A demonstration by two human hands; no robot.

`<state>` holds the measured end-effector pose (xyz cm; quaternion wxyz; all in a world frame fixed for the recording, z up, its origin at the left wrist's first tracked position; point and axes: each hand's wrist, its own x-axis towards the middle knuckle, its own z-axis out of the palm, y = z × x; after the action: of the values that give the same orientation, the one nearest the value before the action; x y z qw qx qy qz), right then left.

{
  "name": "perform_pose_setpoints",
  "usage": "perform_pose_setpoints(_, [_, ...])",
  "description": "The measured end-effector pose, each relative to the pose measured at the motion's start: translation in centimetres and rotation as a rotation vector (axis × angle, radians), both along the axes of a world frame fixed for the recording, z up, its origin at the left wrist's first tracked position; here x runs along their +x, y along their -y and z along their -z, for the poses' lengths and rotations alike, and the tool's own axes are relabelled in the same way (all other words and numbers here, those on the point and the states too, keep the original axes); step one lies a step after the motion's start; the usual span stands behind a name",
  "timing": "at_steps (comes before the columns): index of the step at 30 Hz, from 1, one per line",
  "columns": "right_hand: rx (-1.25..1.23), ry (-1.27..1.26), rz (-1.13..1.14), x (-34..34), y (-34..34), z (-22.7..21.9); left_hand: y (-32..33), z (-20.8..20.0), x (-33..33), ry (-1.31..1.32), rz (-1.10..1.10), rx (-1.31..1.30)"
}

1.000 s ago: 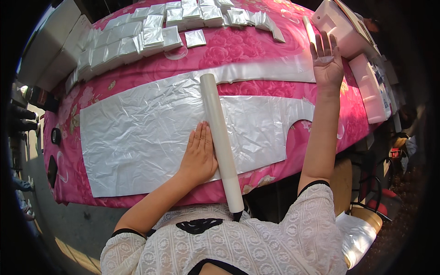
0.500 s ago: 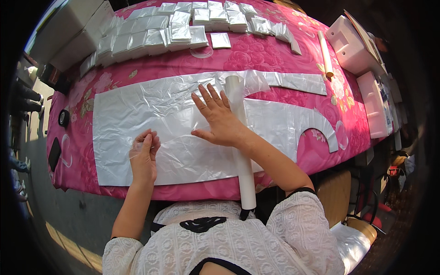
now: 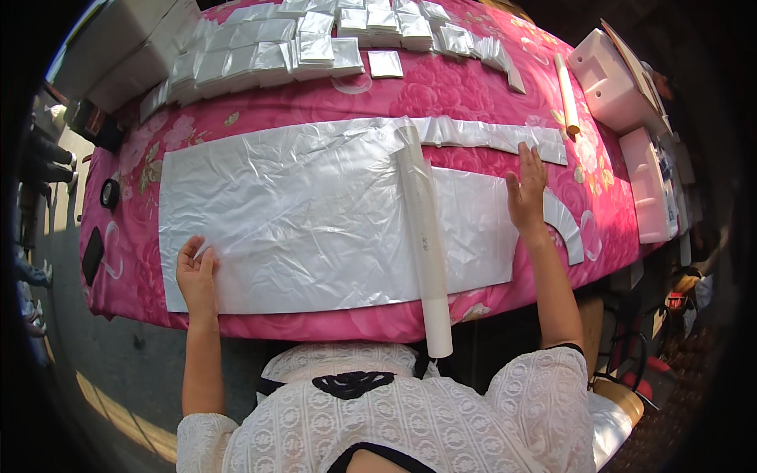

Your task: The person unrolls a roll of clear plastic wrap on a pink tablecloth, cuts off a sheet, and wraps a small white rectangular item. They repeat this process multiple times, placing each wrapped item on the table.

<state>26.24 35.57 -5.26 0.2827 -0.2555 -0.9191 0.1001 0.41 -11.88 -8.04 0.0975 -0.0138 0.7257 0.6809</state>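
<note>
A large silvery-white plastic bag (image 3: 292, 221) lies flat, with two strap-like handles stretching to the right. Across it rests a long whitish tube (image 3: 428, 252), its near end jutting past the table's front edge. Toward the bag's left end, my left hand (image 3: 195, 276) rests on or just over the plastic, fingers loosely bent and thumb apart. My right hand (image 3: 527, 193) is at the handle end, between the two handles, with fingers stretched out. Nothing shows in either hand.
A pink floral tablecloth (image 3: 457, 94) covers the table. Folded silvery packets (image 3: 252, 59) are stacked along the far side. A second tube (image 3: 566, 94) and white foam boxes (image 3: 611, 75) are at the right. Black tape (image 3: 110, 194) and a dark phone-like object (image 3: 93, 256) lie at the left.
My right hand has moved right, off the middle of the bag to the handle end. My left hand has shifted left and its pinch has loosened. The bag now lies flatter.
</note>
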Motion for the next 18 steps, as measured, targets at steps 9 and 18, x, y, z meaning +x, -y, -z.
perform_pose_setpoints(9, [-0.212, 0.361, -0.732, 5.6, 15.0, 0.2, 1.0, -1.6, 0.5, -0.384, -0.087, -0.107])
perform_pose_setpoints(18, [-0.825, 0.169, -1.559, -6.6, 27.4, -5.4, 0.3, -2.5, 2.3, -0.379, 0.143, 0.052])
